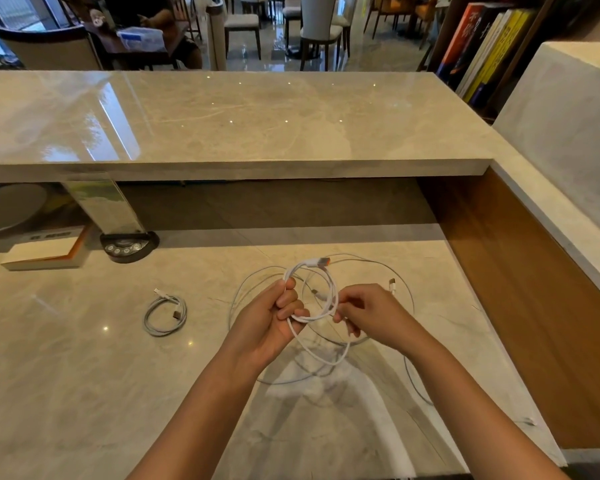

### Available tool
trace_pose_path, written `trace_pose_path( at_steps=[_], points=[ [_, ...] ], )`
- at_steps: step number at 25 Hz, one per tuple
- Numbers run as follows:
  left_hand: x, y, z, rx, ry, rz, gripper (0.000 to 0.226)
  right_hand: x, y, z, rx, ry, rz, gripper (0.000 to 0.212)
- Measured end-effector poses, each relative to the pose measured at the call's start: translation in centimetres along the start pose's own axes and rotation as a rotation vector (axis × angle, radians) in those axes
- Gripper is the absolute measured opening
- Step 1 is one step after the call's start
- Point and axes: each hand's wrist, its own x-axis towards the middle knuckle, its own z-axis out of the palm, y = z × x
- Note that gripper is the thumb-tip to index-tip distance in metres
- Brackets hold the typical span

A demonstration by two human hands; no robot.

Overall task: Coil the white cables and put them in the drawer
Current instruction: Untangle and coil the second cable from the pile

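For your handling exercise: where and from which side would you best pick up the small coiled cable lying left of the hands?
Probably pinch the coiled cable across its bundled loops at the near edge, coming from above: it lies flat on the desk, and both plugs sit toward the far side.

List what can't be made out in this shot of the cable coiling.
- Drawer: not in the head view at all.
- Loose cables on the desk: both hands and forearms cover their overlaps, so their number is unclear.
- Held cable: its lower end is lost among those loops.
- Coiled cable: plug type too small.
- Book: cover lettering blurred.
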Motion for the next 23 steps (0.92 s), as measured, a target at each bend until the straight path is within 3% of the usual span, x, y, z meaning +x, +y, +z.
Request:
trace_pose_path(
  at_steps=[4,7,9,12,17,21,23],
  points=[
    [0.5,-0.6,-0.4,0.023,0.089,-0.032,0.028,-0.6,-1.5,1.2,0.371,0.046,-0.091,0.035],
    [0.8,-0.6,-0.7,-0.018,0.130,-0.033,0.026,-1.0,-1.5,2.2,0.263,0.081,-0.265,0.051],
    [0.8,-0.5,-0.4,-0.058,0.139,-0.033,0.026,-0.9,-1.4,2.4,0.306,0.036,-0.294,0.039],
    [0.7,-0.3,-0.4,-0.077,0.151,-0.028,0.026,-1.0,-1.2,1.9,0.290,-0.017,-0.262,0.044],
    [0.9,-0.1,-0.5,-0.040,0.117,-0.016,0.025,-1.1,-1.5,1.7,0.099,0.125,-0.300,0.033],
    [0.6,-0.5,-0.4,0.075,0.113,0.023,0.024,-1.4,-1.5,0.8,0.002,0.083,-0.279,0.021],
    [0.6,-0.7,-0.7,0.096,0.117,0.029,0.024,-1.5,-1.7,0.6,0.094,0.222,-0.259,0.016]
  ],
)
